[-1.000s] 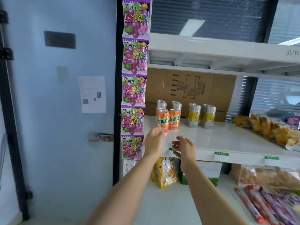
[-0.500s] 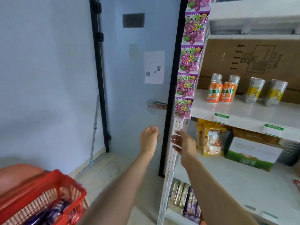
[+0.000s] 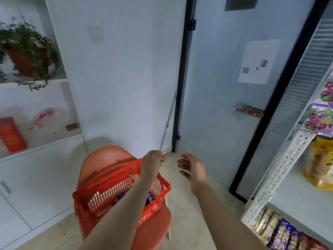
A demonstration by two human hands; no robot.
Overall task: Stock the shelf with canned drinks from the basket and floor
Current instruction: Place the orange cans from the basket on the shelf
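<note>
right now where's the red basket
Head view, lower left of centre: the red basket sits on the orange chair, just below the left hand.

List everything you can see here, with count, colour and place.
chair: one, orange, under basket
basket: one, red, on the chair
items in basket: at least two, blue, blurred
potted plant: one, green, upper left shelf
pole: one, silver, leaning in corner
paper sheet: one, white, on door
snack packs: several, purple, hanging at right
snack bag: one, yellow, right shelf
left hand: one, fingers curled, above basket
right hand: one, open, right of basket
</note>
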